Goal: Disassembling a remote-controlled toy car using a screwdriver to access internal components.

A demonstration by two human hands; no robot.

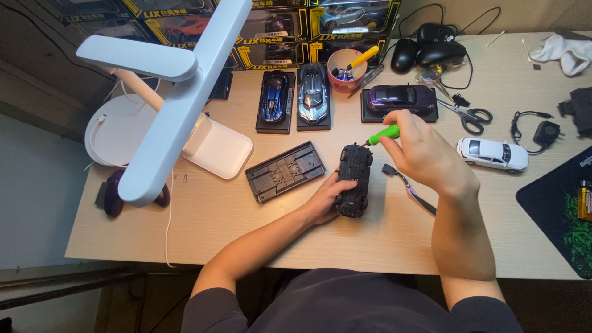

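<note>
Hands meet over a black toy car (353, 180) lying underside up near the middle of the wooden tabletop (234, 213). Your left hand (325, 198) curls around the car's near end and steadies it, fingers closed on its side. Your right hand (419, 151) is closed around a green-handled screwdriver (383, 134), whose tip angles down to the car's far end. Just left of the car lies a dark plastic display base (285, 171), flat and empty. Beyond the car, three model cars stand on black bases: a blue one (274, 96), a silver one (313, 94) and a purple one (401, 97). A white model car (492, 153) sits to the right of the black car, past your right hand. Scissors (467, 115) lie beyond the white car. A white desk lamp (179, 92) stands far to the left of the car, its arm reaching over the tabletop.
</note>
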